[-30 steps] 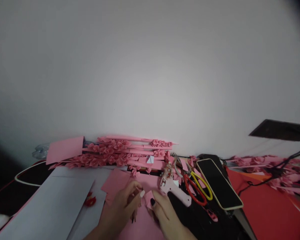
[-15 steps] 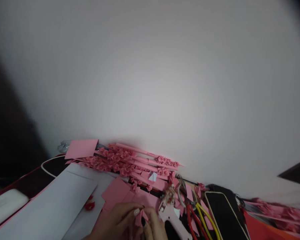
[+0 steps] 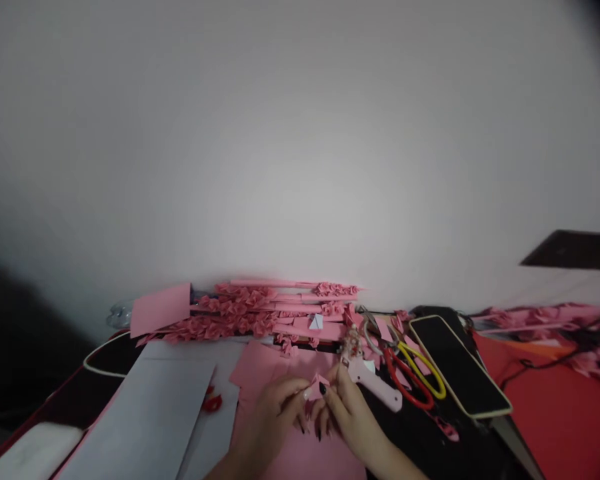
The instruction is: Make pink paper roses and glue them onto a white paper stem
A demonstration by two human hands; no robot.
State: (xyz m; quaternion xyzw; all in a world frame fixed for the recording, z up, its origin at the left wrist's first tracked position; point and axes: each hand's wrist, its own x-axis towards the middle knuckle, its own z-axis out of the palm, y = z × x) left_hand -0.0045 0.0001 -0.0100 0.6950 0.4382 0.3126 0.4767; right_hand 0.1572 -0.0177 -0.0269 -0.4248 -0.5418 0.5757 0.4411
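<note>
Near the bottom middle, a small folded pink paper piece (image 3: 317, 387) is pinched between the fingertips of both hands. My left hand (image 3: 279, 413) grips its left side, thumb and fingers closed on it. From the right, my right hand (image 3: 344, 408) holds the other side, its dark-nailed thumb pressed on the paper. Under the hands lie larger pink sheets (image 3: 300, 453). Just right of my right hand is a pale pink glue gun (image 3: 375, 387).
Long pink paper flower stems (image 3: 240, 307) lie along the wall. White sheets (image 3: 140, 407) are at the left. On the right are red-handled scissors (image 3: 410, 383), yellow-handled scissors (image 3: 427, 367), a phone (image 3: 460, 367) and red paper (image 3: 570, 413).
The view has levelled, bringing more of the tabletop and both hands into sight. The hands sit higher and further right in the picture, still holding the folded pink paper.
</note>
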